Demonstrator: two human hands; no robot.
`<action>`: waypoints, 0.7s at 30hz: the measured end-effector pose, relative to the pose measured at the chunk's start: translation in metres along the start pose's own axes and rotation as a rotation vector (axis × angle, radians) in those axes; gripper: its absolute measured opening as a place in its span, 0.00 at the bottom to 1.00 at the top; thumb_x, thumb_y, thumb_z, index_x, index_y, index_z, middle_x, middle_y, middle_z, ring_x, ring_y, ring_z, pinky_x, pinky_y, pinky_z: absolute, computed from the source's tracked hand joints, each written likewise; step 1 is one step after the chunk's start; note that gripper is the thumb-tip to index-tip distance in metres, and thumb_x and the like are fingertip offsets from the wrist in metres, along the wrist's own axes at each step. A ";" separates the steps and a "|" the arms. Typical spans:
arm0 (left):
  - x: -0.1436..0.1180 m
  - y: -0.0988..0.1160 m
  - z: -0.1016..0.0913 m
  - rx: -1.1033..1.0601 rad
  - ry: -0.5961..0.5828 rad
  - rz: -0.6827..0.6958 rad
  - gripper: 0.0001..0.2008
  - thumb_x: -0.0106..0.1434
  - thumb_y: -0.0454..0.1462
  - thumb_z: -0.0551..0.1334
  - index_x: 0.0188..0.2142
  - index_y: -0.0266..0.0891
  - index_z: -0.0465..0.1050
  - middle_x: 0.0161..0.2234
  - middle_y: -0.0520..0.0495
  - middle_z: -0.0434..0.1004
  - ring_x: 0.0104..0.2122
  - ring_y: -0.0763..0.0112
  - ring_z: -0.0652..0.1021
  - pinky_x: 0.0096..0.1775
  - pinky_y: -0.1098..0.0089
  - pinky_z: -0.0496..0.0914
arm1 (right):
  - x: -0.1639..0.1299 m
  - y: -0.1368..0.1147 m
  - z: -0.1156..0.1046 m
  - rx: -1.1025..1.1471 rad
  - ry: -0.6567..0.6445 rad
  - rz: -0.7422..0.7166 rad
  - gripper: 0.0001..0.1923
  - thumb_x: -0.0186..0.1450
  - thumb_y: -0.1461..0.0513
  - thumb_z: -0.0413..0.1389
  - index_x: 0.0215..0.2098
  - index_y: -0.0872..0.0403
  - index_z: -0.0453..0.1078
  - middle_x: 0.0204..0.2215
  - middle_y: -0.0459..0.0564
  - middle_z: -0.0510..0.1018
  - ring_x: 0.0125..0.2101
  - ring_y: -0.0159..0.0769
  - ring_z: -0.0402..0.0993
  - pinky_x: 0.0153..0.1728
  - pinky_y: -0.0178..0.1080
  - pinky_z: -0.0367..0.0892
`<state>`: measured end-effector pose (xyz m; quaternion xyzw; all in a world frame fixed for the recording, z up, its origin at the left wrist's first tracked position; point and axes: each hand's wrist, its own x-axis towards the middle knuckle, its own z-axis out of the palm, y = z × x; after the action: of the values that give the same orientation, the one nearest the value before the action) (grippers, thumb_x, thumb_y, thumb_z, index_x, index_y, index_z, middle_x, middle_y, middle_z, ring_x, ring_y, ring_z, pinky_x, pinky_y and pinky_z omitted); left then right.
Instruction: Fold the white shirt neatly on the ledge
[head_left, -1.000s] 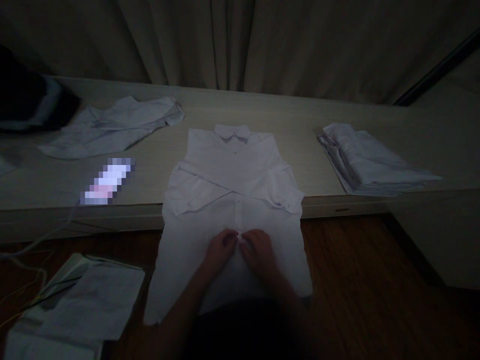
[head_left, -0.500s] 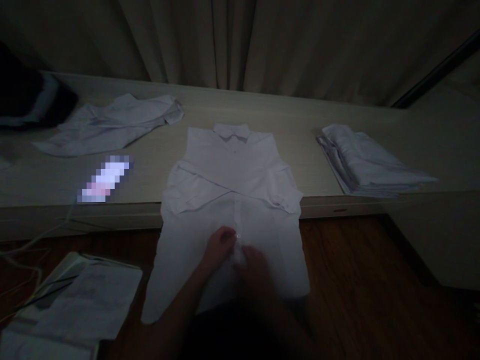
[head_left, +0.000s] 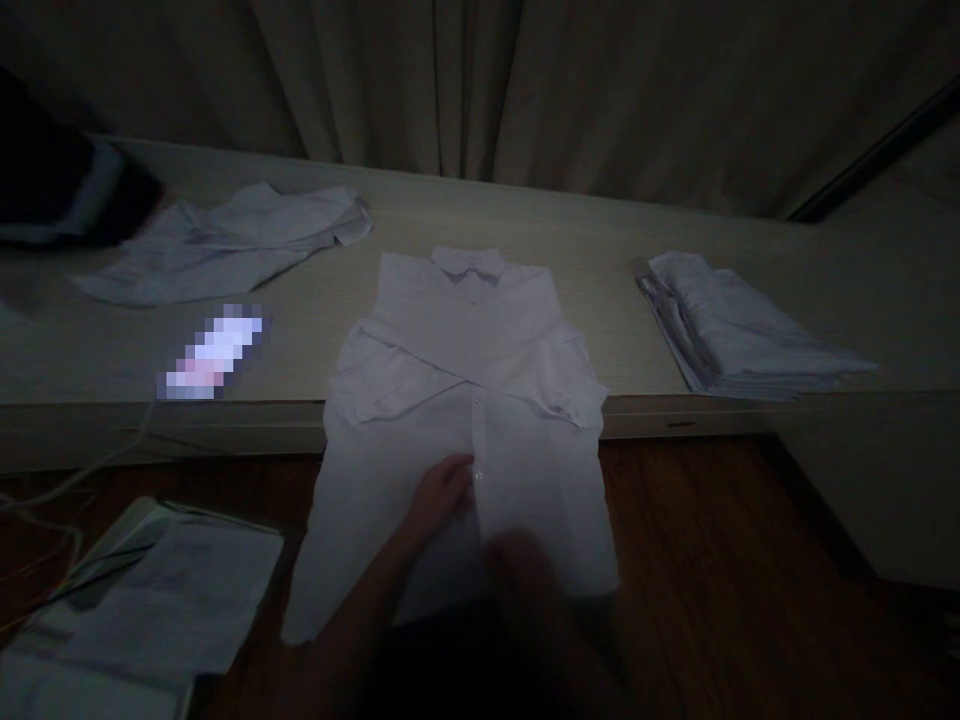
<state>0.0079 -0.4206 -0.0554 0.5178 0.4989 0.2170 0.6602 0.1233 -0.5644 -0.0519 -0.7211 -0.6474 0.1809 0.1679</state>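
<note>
A white collared shirt lies front up, its collar on the desk and its lower part hanging over the front edge toward me. Both sleeves are folded across its chest. My left hand is closed at the shirt's button placket, fingertips pinching its left edge beside a small button. Lower down and to the right, my right hand is over the placket near the hem. Motion blur and dim light hide its fingers.
A crumpled white garment and a pixelated phone-like object with a cable lie on the desk's left. A stack of folded white garments sits right. Papers rest low at left. Curtains hang behind.
My right hand has drawn down along the placket, away from the button and toward the hem. My left hand stays almost in place at the placket.
</note>
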 end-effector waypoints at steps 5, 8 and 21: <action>0.000 0.004 0.000 -0.009 0.012 -0.035 0.22 0.57 0.47 0.57 0.46 0.35 0.73 0.20 0.50 0.73 0.19 0.72 0.72 0.23 0.71 0.66 | -0.004 -0.014 -0.020 0.160 -0.139 0.104 0.13 0.67 0.64 0.44 0.36 0.52 0.70 0.35 0.52 0.77 0.35 0.36 0.71 0.39 0.39 0.67; -0.002 0.006 0.001 -0.033 0.015 -0.033 0.22 0.56 0.48 0.58 0.43 0.35 0.73 0.21 0.49 0.74 0.20 0.72 0.72 0.22 0.71 0.66 | -0.005 -0.018 -0.022 0.230 -0.195 0.136 0.13 0.67 0.63 0.44 0.42 0.53 0.70 0.39 0.53 0.77 0.39 0.38 0.72 0.43 0.40 0.67; -0.001 0.010 -0.005 0.061 0.004 0.076 0.12 0.54 0.44 0.58 0.27 0.37 0.73 0.22 0.50 0.72 0.23 0.73 0.70 0.28 0.71 0.65 | 0.058 -0.017 -0.027 0.137 0.017 0.146 0.13 0.63 0.51 0.52 0.35 0.53 0.69 0.31 0.49 0.76 0.30 0.34 0.71 0.32 0.36 0.63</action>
<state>0.0055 -0.4156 -0.0455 0.5558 0.4864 0.2278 0.6345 0.1268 -0.5050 -0.0223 -0.7549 -0.5777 0.2301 0.2085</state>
